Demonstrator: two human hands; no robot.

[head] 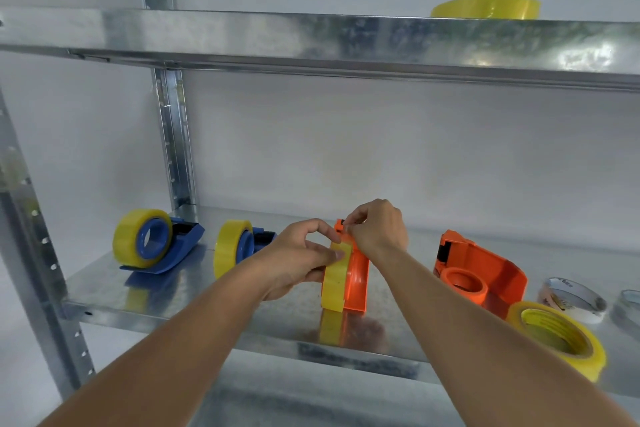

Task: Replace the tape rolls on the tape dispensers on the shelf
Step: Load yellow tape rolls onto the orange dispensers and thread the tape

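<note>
Head view, centre of frame on the metal shelf (194, 291), left hand (298, 258) curled around yellow tape roll (334, 279) mounted on upright orange dispenser (356, 279), right hand (377, 229) pinching the tape end at its top, two loaded blue dispensers (162, 243) at left, empty orange dispenser (481, 270) and loose yellow roll (557, 336) at right.

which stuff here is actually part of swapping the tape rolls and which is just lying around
Part of the job:
- orange dispenser with yellow roll, held by left hand and right hand
- empty orange dispenser
- two loaded blue dispensers
- loose yellow roll

Lying about:
- white roll
- yellow roll on the upper shelf
</note>
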